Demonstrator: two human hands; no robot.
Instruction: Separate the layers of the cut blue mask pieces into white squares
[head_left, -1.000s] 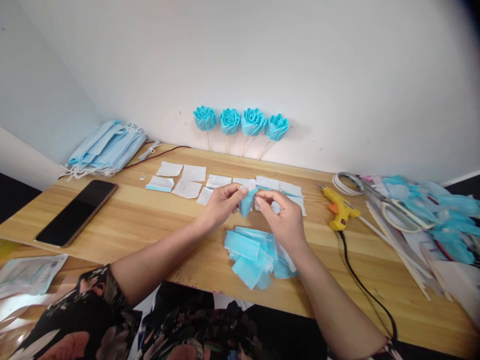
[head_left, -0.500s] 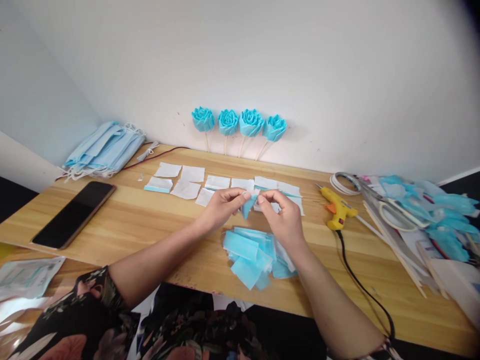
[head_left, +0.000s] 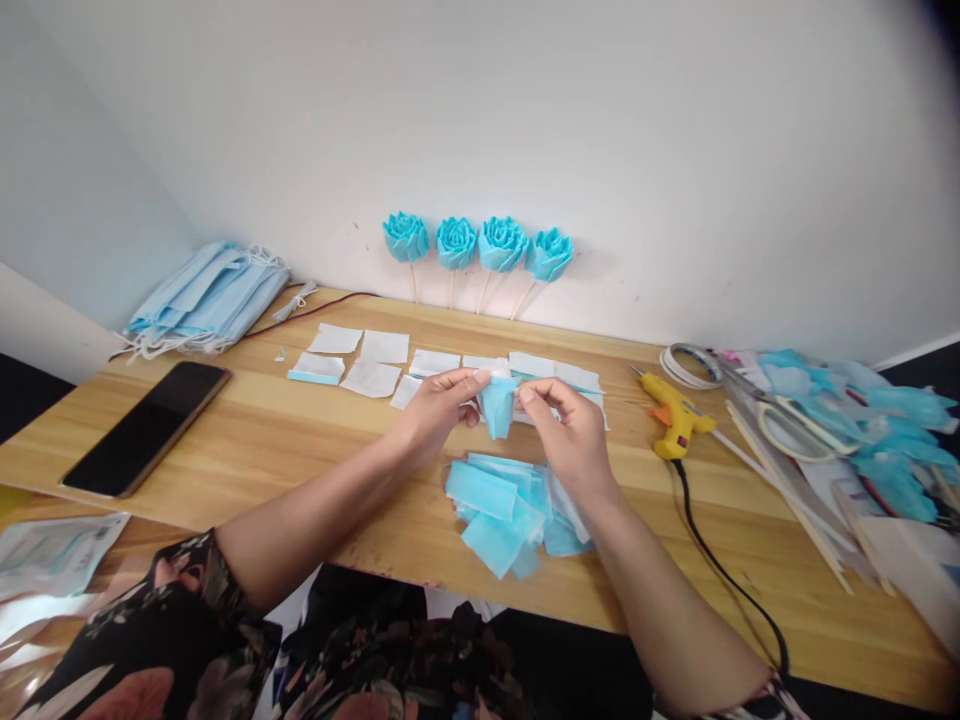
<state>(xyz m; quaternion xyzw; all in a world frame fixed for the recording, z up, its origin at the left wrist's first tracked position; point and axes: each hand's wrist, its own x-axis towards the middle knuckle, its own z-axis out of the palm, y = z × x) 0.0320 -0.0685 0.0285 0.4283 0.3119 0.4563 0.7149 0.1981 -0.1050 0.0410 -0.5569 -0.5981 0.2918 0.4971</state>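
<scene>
Head view: the left hand [head_left: 433,412] and right hand [head_left: 568,436] both pinch a small blue piece [head_left: 497,403], now opened wider than half a second ago, held above the wooden table [head_left: 300,450], just beyond the blue pile [head_left: 502,505].

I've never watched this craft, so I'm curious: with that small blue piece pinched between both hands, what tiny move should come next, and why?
Probably curl the blue piece a little tighter. The left hand and right hand both pinch its top edge, it looks only loosely folded, and the blue roses against the wall show tightly curled layers.
</scene>
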